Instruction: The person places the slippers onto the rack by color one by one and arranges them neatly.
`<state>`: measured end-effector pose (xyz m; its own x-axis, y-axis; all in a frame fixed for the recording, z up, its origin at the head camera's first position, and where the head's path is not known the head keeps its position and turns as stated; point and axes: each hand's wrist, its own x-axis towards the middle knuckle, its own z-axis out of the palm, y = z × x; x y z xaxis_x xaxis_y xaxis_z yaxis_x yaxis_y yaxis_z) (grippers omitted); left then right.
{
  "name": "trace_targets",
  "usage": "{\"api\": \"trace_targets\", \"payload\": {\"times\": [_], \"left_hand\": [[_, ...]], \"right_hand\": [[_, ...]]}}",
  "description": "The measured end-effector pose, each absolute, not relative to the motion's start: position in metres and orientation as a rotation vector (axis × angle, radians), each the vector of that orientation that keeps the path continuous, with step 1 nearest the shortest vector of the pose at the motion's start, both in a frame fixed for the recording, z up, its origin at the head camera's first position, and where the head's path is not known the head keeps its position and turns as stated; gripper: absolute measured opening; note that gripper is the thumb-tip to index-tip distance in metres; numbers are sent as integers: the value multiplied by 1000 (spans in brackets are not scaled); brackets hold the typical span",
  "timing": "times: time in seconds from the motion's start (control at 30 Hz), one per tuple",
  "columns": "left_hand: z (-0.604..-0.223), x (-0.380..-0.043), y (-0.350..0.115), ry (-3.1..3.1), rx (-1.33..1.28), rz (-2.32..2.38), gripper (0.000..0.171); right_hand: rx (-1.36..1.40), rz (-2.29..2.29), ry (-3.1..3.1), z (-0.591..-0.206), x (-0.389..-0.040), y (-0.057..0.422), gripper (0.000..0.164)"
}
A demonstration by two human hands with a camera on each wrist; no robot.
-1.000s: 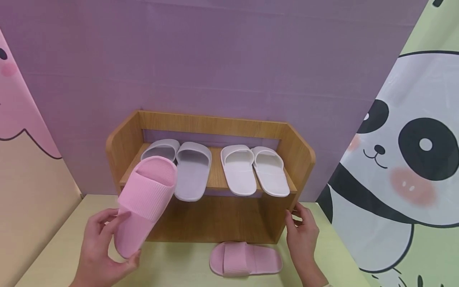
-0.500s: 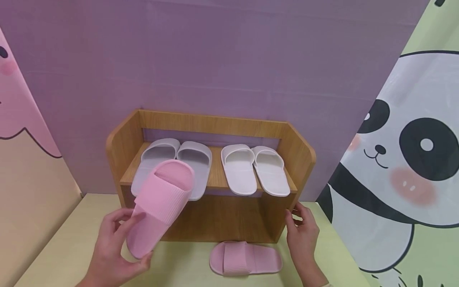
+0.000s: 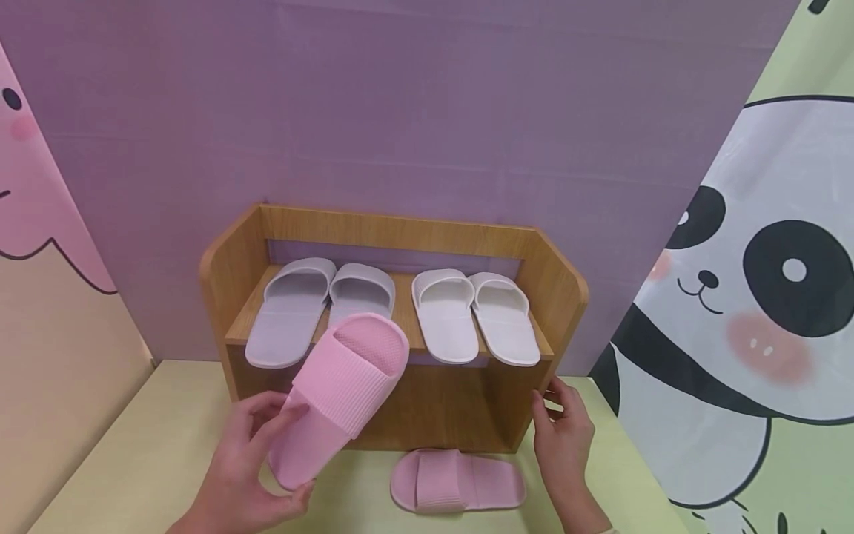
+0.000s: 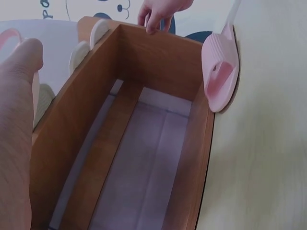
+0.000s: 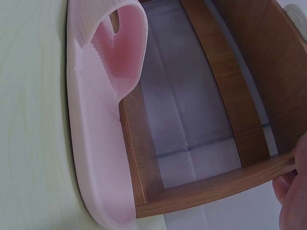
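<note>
A pink slipper (image 3: pixel 356 389) with a ribbed strap is held up at a tilt by my left hand (image 3: pixel 243 471), fingers and thumb pinching its heel end. It stands in front of the wooden shoe rack (image 3: pixel 400 228) and covers part of one lilac slipper (image 3: pixel 360 289). My right hand (image 3: pixel 563 434) grips the front edge of the rack's right side panel. On the tabletop before the rack lies the other pink slipper (image 3: pixel 490 482), sideways; the right wrist view shows it close up against the rack's lower front edge. In the left wrist view only a sliver of the held slipper shows.
Another lilac slipper (image 3: pixel 280 334) sits at the left of the upper shelf. Two white slippers (image 3: pixel 448 326) are at its right. Below is the rack's lower compartment (image 3: pixel 434 408). A purple backdrop (image 3: pixel 414 104) stands behind, with a panda-print sheet (image 3: pixel 720 356) at right.
My left hand has carried the pink slipper rightward and slightly down, from before the left lilac slipper to before the right one. The right hand and the other slippers have stayed put.
</note>
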<state>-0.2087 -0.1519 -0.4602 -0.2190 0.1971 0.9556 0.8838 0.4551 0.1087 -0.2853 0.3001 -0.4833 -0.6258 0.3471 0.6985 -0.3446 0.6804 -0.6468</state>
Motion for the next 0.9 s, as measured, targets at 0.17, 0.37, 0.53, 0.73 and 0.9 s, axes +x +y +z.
{"api": "trace_targets", "payload": {"times": [0.17, 0.37, 0.53, 0.73, 0.9], "left_hand": [[-466, -210, -146, -1742, -989, -842, 72], [-472, -208, -142, -1825, -1034, -853, 74], [-474, -205, -138, -1896, -1052, -821, 76], [-477, -207, -133, -1905, -1113, -793, 75], [-480, -208, -130, -1942, -1152, -794, 79]], "right_hand": [[7, 995, -2012, -484, -285, 300, 33], [2, 993, -2013, -484, -285, 300, 32], [0, 994, -2013, -484, -285, 300, 32], [0, 989, -2021, -485, -286, 300, 32], [-16, 984, -2035, -486, -286, 300, 32]]}}
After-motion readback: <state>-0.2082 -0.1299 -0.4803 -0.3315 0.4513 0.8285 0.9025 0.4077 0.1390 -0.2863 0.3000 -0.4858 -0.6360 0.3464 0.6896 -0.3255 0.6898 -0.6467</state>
